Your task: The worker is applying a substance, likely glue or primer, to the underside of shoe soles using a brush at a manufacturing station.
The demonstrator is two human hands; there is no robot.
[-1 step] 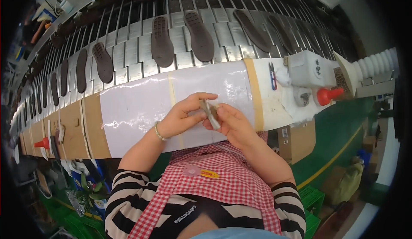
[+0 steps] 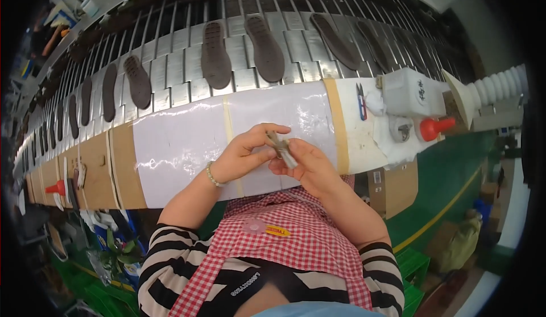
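Beyond the desk [image 2: 355, 146] in front of you runs a conveyor of shiny metal slats [image 2: 185, 66], carrying matte brown soles [image 2: 265, 49], some with grid-like hollows. A smooth, glossy white sheet [image 2: 179, 152] covers the desk's middle. Above it, your right hand [image 2: 314, 166] pinches a small strip between thumb and fingers; your left hand [image 2: 239, 159] has thumb and index parted around its far end, though you can't tell whether they grip. The thin, folded, grey-beige strip [image 2: 288, 156] lies between both sets of fingers, its long axis slanting far-left to near-right, the near end closer to your right hand.
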